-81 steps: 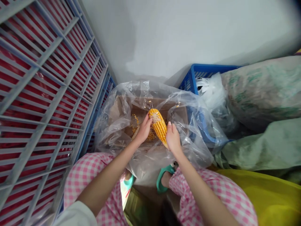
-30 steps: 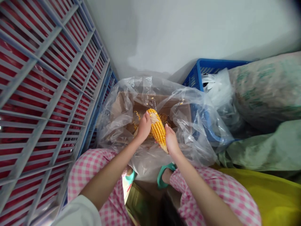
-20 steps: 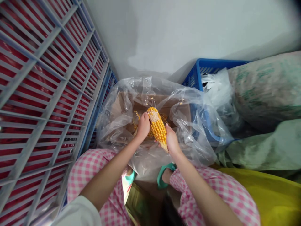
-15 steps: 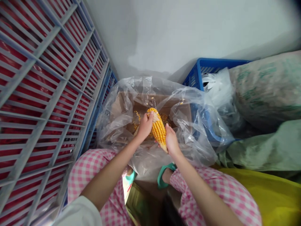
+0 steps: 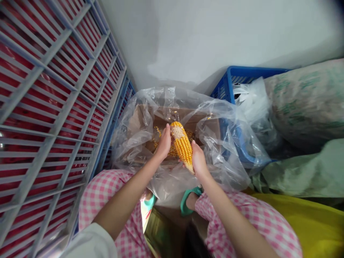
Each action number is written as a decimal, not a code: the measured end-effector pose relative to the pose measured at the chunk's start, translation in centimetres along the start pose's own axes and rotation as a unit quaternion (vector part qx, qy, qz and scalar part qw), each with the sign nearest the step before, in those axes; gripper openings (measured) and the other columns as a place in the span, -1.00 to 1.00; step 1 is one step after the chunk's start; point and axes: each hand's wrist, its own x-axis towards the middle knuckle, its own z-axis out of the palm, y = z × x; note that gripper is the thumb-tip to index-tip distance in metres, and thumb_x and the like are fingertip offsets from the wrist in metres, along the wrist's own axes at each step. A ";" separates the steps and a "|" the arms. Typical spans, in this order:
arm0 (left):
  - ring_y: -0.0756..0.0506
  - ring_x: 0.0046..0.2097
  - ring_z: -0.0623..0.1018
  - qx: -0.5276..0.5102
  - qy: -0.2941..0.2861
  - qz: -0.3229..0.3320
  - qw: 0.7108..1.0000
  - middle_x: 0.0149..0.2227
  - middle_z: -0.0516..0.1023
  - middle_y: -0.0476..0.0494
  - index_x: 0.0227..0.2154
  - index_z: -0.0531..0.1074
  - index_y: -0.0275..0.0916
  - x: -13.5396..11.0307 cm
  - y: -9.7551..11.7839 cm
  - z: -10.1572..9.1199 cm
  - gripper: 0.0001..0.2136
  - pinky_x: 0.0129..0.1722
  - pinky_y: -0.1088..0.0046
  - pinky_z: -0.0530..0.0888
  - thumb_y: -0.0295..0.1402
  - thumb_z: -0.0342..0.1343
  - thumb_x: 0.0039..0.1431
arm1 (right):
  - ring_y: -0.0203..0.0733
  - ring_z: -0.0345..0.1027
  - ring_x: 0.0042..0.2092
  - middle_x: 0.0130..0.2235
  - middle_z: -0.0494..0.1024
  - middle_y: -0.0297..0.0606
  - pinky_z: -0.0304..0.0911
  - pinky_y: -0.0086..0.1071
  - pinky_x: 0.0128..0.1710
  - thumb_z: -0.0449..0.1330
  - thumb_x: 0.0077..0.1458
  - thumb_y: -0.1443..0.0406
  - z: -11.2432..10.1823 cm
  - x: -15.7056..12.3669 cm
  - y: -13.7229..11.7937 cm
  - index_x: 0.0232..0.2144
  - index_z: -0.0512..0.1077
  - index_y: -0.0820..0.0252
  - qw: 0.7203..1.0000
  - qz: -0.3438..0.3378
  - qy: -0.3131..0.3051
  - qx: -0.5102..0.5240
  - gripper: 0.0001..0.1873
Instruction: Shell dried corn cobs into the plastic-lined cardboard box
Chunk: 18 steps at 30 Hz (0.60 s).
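A yellow corn cob (image 5: 183,146) is held tilted over a cardboard box (image 5: 137,114) lined with a clear plastic bag (image 5: 228,111). Near its upper end a pale patch is bare of kernels. My right hand (image 5: 199,157) is wrapped round the lower right side of the cob, thumb along it. My left hand (image 5: 164,141) rests at the cob's upper left side, thumb up beside the bare patch; its other fingers are hidden behind the thumb and cob. Loose kernels (image 5: 172,150) lie in the box below, and a few cling to the plastic.
Stacked plastic crates (image 5: 72,93) with red contents rise close on the left. To the right stands a blue basket (image 5: 229,86) holding white plastic bags and a large filled sack (image 5: 309,100). A yellow bag (image 5: 311,225) lies at lower right. A white wall is behind.
My left thumb has drawn back from the cob's bare patch to its left edge. The bare patch shows more fully. My right hand keeps its hold.
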 end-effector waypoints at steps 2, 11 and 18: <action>-0.05 -0.33 0.45 0.069 0.006 0.067 0.995 -0.38 0.46 -0.14 -0.36 0.35 -0.27 0.0 0.1 -0.2 -0.62 -0.33 0.46 0.35 -0.07 -0.20 0.13 | -0.24 0.31 -0.63 -0.59 0.41 -0.36 0.13 -0.45 -0.74 -0.07 0.07 0.08 0.1 -0.1 0.1 -0.40 0.21 0.14 1.000 -0.006 0.008 -0.012 -0.74; -0.05 -0.14 0.44 0.122 0.011 0.145 0.982 -0.15 0.45 -0.19 -0.16 0.31 -0.29 -0.5 0.1 0.1 -0.69 -0.17 0.44 0.34 -0.28 -0.25 0.20 | -0.25 0.31 -0.62 -0.59 0.40 -0.36 0.15 -0.44 -0.72 -0.10 0.08 0.10 -0.3 -0.2 -0.2 -0.36 0.24 0.17 0.999 0.030 -0.024 0.039 -0.72; -0.05 -0.39 0.46 0.074 -0.007 0.074 0.994 -0.46 0.46 -0.11 -0.43 0.37 -0.27 0.7 0.5 -0.7 -0.54 -0.38 0.46 0.37 0.02 -0.24 0.10 | -0.25 0.28 -0.60 -0.63 0.36 -0.37 0.09 -0.47 -0.73 -0.02 0.00 0.00 -0.3 0.1 0.3 -0.43 0.21 0.13 0.997 -0.057 0.016 -0.059 -0.67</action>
